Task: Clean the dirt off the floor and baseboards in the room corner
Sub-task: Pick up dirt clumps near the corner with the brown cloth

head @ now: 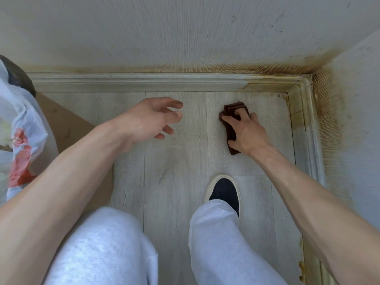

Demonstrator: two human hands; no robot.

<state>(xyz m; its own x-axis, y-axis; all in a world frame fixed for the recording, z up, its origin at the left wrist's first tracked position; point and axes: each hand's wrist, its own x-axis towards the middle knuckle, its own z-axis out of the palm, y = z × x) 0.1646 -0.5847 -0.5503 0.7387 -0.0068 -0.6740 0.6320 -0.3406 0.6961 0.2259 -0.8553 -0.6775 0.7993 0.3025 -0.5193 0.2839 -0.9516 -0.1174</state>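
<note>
head view. knees in light grey trousers [98, 247] are filling the bottom of the frame, with a dark slip-on shoe [225, 190] showing beyond the right knee, flat on the floor [174, 161]. both bare forearms are reaching forward over the pale wood-look planks.

right hand [246, 132] is pressing a folded dark brown cloth [231, 128] down on the floor; fingers are curling over its far edge and the thumb is lying along its near side, so the hand is gripping the cloth. cloth is sitting near the room corner, apart from both baseboards.

left hand [148, 120] is hovering over the planks with fingers loosely spread, holding nothing; whether it is touching the floor cannot be told.

far baseboard [144, 82] and right baseboard [302, 112] are meeting at the corner, both carrying yellow-brown staining that is also spreading up the wall [329, 103].

at the left edge a white plastic bag [18, 128] with red print is resting on brown cardboard [67, 122].
</note>
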